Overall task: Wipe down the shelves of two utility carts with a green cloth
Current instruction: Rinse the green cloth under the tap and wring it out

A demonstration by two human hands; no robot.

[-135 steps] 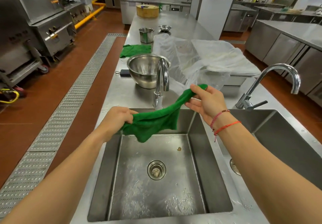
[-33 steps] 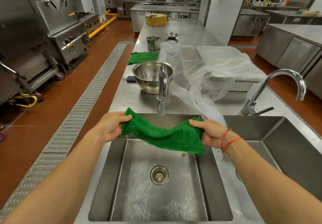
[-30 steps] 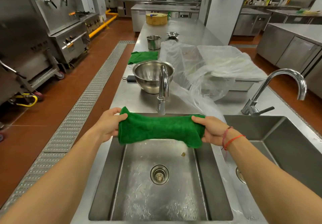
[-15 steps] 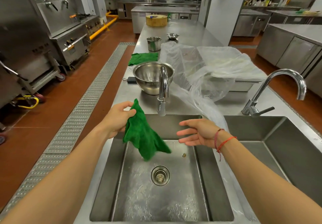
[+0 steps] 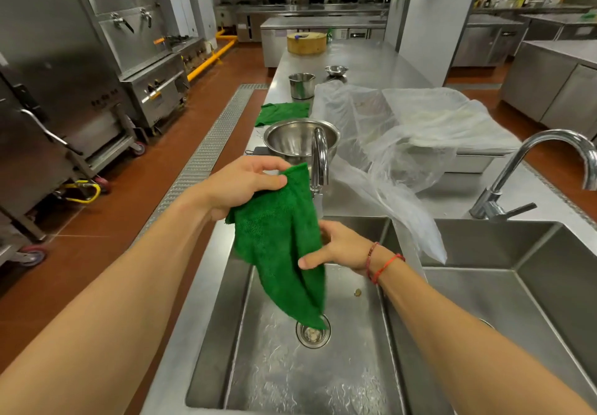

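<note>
Head view: the green cloth [image 5: 277, 246] hangs in the air above the left sink basin [image 5: 349, 382], just in front of the faucet [image 5: 319, 162]. It is a thick, deep-green terry cloth, draped in long vertical folds and narrowing to a point that dangles just over the drain [image 5: 318, 338]. The left hand [image 5: 245, 185] has the top corner in its grip, pinched between thumb and curled fingers. The right hand [image 5: 342, 246], with red string bracelets [image 5: 381, 262] on its wrist, grips the cloth's right edge halfway down: the thumb lies across the front and the fingers are hidden behind the fabric.

On the counter [image 5: 365, 62] behind the sink stands a steel mixing bowl [image 5: 290, 140], with a second green cloth [image 5: 284, 112] lying flat beyond it. A crumpled clear plastic sheet [image 5: 403, 136] spreads to the right, one end trailing to the basin's edge. Farther back are a steel pot [image 5: 301, 85], a small bowl [image 5: 336, 70] and a round wooden chopping block [image 5: 306, 43].
</note>
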